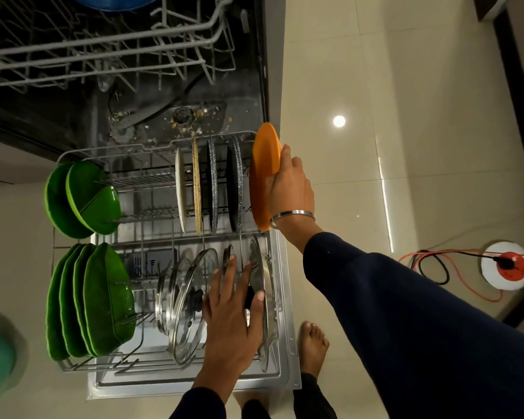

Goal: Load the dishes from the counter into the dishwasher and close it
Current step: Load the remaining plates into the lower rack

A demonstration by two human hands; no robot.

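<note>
The dishwasher's lower rack [73,152] is pulled out over the open door [285,367]. My right hand [291,186] grips an orange plate [262,176] on edge at the rack's far right, beside upright white, speckled and dark plates [212,186]. My left hand [233,313] lies with straight, spread fingers over glass lids [188,306] standing in the near row, its thumb against the rightmost lid [265,337]. Green plates [82,198] and green leaf-shaped dishes [91,300] stand on the rack's left side.
The upper rack [103,52] is slid out above, with a blue bowl [115,1] on it. Food scraps lie on the tub floor [191,122]. A red and white cable reel [508,266] with cords sits on the tiled floor at right. My bare foot [312,346] stands by the door.
</note>
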